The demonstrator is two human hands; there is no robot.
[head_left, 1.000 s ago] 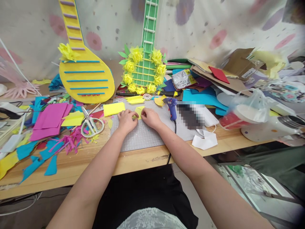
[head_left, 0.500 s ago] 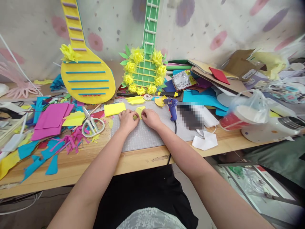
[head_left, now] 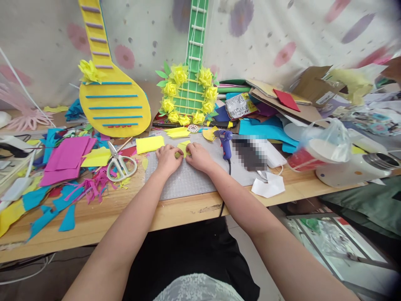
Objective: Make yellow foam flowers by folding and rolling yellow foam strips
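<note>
Over a grey cutting mat, my left hand and my right hand meet at a small yellow paper piece. Each hand pinches one side of it, thumb and fingertips pressed together; the fingers hide part of the paper. Left of my left hand lies a folded yellow crepe paper. A purple glue gun rests on the mat to the right of my right hand. Beyond the hands are yellow paper strips and a tape-like white reel.
White-handled scissors, magenta sheets and blue scraps lie on the left. Behind stand a yellow paper instrument and a green one with yellow flowers. Cardboard, a bagged cup and a white flask crowd the right.
Both hands keep their pinch on the yellow paper piece, with hardly any movement. The whole view has shifted very slightly.
</note>
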